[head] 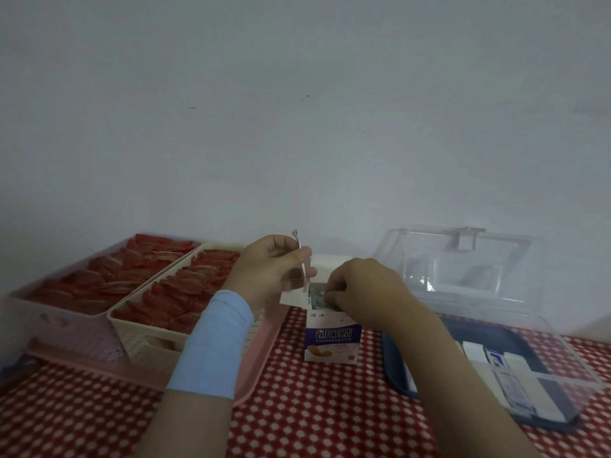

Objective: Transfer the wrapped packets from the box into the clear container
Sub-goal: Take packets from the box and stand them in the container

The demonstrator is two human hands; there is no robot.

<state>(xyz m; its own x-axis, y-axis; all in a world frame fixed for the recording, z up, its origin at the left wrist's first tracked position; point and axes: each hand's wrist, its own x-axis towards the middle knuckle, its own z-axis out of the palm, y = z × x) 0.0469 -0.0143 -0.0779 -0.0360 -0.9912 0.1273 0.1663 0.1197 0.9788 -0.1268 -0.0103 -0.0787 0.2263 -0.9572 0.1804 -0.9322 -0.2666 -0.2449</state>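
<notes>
The purple-and-white plaster box (332, 338) stands upright on the red-checked tabletop (314, 408), top flap open, pale wrapped packets (313, 297) showing in its mouth. The right hand (360, 292) curls its fingers in and pinches them. The left hand (271, 269) grips one white packet (303, 269) edge-on above. The clear container (558, 358), lid up, sits right on a dark blue tray (396, 368). Baskets of red sachets (185, 292) lie left.

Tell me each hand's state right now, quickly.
Left hand: pinches a thin wrapped packet, held upright.
Right hand: fingers curled into the box top, at the packets inside; grip cannot be told.
</notes>
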